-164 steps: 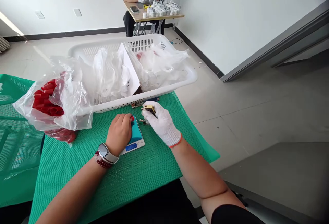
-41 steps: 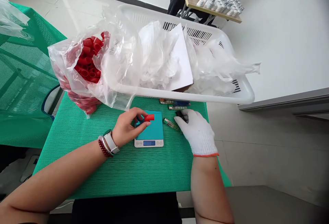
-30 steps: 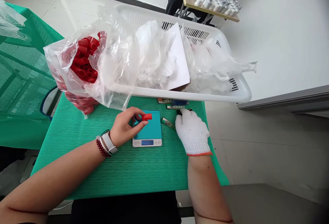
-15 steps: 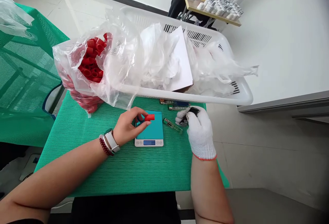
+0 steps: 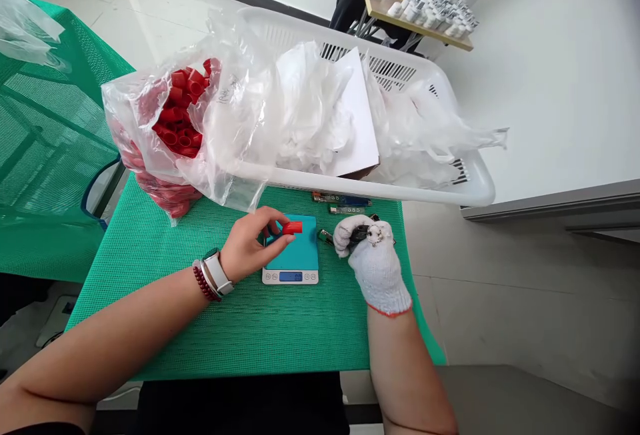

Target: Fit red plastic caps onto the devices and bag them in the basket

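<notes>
My bare left hand [image 5: 249, 246] pinches a small red cap [image 5: 293, 227] just above the teal top of a small digital scale [image 5: 291, 260]. A watch and a bead bracelet sit on that wrist. My right hand [image 5: 373, 258] wears a white knit glove and is curled shut around a small dark part [image 5: 361, 232], just right of the scale. A small green circuit board [image 5: 325, 236] lies between the scale and that hand.
A clear bag of red caps [image 5: 173, 122] leans on a white plastic basket [image 5: 470, 182] filled with crumpled plastic bags and a white sheet. Two small boards [image 5: 343, 203] lie under its rim. The green mesh table [image 5: 240, 328] ends right of my hand. Another person sits at a far table [image 5: 425, 22].
My right hand lifted a small dark part from the mat near the basket, turned and drew it toward the scale. My left hand keeps holding the red cap over the scale.
</notes>
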Demonstrator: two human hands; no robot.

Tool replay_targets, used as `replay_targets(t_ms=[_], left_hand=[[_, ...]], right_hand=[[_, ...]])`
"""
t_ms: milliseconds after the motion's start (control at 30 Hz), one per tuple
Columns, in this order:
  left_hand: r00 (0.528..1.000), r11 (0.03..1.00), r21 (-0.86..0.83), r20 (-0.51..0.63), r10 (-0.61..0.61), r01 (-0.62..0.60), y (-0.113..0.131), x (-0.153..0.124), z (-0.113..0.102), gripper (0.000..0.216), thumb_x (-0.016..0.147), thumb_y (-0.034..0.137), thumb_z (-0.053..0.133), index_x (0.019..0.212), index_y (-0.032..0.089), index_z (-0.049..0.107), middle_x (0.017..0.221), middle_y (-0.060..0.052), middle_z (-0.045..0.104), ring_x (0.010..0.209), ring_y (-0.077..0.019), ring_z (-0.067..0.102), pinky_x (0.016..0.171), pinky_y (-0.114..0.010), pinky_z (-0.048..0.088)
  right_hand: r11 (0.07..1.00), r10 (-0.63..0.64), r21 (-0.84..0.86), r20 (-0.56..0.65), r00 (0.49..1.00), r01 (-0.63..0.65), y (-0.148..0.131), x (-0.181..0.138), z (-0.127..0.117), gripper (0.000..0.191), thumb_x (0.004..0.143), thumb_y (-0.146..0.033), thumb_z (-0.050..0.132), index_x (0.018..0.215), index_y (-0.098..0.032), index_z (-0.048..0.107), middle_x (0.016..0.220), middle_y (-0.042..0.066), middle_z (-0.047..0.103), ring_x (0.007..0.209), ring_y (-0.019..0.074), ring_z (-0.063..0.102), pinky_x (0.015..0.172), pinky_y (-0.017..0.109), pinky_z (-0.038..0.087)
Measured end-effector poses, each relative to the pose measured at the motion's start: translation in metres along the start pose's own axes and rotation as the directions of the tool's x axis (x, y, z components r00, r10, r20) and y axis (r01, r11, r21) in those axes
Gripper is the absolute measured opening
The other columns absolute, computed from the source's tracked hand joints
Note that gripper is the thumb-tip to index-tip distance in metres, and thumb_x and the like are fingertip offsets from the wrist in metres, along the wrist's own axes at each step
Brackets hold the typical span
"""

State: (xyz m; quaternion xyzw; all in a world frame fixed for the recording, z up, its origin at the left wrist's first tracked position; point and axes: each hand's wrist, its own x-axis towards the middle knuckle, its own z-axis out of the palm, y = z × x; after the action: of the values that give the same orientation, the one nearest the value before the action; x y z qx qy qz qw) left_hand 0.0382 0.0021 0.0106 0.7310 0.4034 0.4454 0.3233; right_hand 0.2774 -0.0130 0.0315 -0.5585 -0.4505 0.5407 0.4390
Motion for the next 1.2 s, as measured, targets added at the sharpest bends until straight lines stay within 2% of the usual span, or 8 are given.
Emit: replay_targets(t_ms=[100,200,367,467,667,833,1033,1200], left_hand=[[1.0,1.0,-0.005,0.002,-0.004,0.004,0.0,0.0,0.0,0.016,0.089,0.03,0.067,0.099,0.019,0.062,0.083,-0.002,0.069,0.064,-0.0115,0.06,0.061,-0.025,0.051],[1.0,1.0,-0.015,0.001,-0.001,0.001,-0.001,-0.001,0.001,0.017,0.089,0.03,0.067,0.1,0.019,0.062,0.083,-0.002,0.069,0.065,-0.0119,0.06,0.061,-0.025,0.051],[1.0,1.0,0.006,-0.001,0.028,-0.028,-0.002,-0.001,0.001,0.016,0.088,0.028,0.068,0.1,0.019,0.062,0.084,-0.003,0.069,0.066,-0.0121,0.06,0.062,-0.025,0.052],[0.996,0.996,0.008,0.0,0.085,-0.085,0.0,-0.001,0.001,0.015,0.088,0.023,0.068,0.101,0.019,0.061,0.086,-0.003,0.068,0.068,-0.0123,0.061,0.064,-0.026,0.053],[0.984,0.984,-0.061,0.048,0.169,-0.166,0.003,-0.004,0.003,0.016,0.09,0.018,0.065,0.105,0.019,0.06,0.094,-0.006,0.068,0.079,-0.0142,0.064,0.071,-0.028,0.058],[0.982,0.981,-0.062,0.024,0.188,-0.186,0.004,-0.005,0.005,0.016,0.09,0.02,0.067,0.104,0.019,0.06,0.094,-0.005,0.069,0.079,-0.0139,0.066,0.071,-0.027,0.059],[0.974,0.973,-0.045,-0.004,0.225,-0.225,0.004,-0.006,0.007,0.017,0.09,0.021,0.068,0.104,0.018,0.06,0.091,-0.005,0.069,0.078,-0.0136,0.067,0.069,-0.026,0.059],[0.947,0.947,-0.03,-0.021,0.32,-0.321,0.013,-0.005,0.006,0.018,0.09,0.02,0.068,0.106,0.018,0.059,0.092,-0.006,0.07,0.084,-0.015,0.069,0.073,-0.027,0.061]], right_hand=[[1.0,0.006,0.017,-0.084,0.996,-0.005,-0.001,-0.003,0.004,0.033,0.088,-0.047,0.041,0.07,-0.022,0.055,0.06,-0.001,0.048,0.05,0.0123,0.043,0.042,0.022,0.031],[0.999,-0.034,0.025,-0.153,0.988,0.038,-0.001,-0.007,0.007,0.02,0.082,-0.038,0.05,0.073,-0.022,0.056,0.063,-0.002,0.049,0.052,0.0113,0.045,0.044,0.02,0.033],[0.996,-0.087,-0.037,-0.157,0.984,0.082,0.004,-0.01,0.01,0.021,0.079,-0.043,0.053,0.074,-0.022,0.056,0.067,-0.001,0.051,0.058,0.0126,0.049,0.05,0.023,0.041],[0.995,-0.084,-0.065,-0.171,0.982,0.074,0.005,-0.01,0.012,0.023,0.081,-0.043,0.052,0.074,-0.021,0.056,0.066,-0.001,0.052,0.058,0.0124,0.047,0.05,0.022,0.04],[0.986,-0.111,-0.141,-0.143,0.984,0.091,0.003,-0.014,0.02,0.03,0.089,-0.042,0.045,0.074,-0.02,0.058,0.068,-0.001,0.052,0.058,0.0119,0.046,0.053,0.022,0.04],[0.966,-0.148,-0.224,-0.061,0.987,0.131,0.006,-0.021,0.026,0.037,0.094,-0.044,0.04,0.074,-0.02,0.06,0.074,0.002,0.057,0.064,0.0138,0.051,0.059,0.025,0.044],[0.982,-0.151,-0.108,0.034,0.988,0.154,0.006,-0.029,0.037,0.037,0.096,-0.045,0.043,0.078,-0.019,0.063,0.075,0.002,0.058,0.065,0.0132,0.051,0.059,0.025,0.045],[0.994,-0.108,0.008,-0.014,0.994,0.109,0.001,-0.025,0.041,0.031,0.092,-0.042,0.051,0.074,-0.018,0.061,0.073,0.001,0.053,0.063,0.0111,0.047,0.054,0.021,0.042]])
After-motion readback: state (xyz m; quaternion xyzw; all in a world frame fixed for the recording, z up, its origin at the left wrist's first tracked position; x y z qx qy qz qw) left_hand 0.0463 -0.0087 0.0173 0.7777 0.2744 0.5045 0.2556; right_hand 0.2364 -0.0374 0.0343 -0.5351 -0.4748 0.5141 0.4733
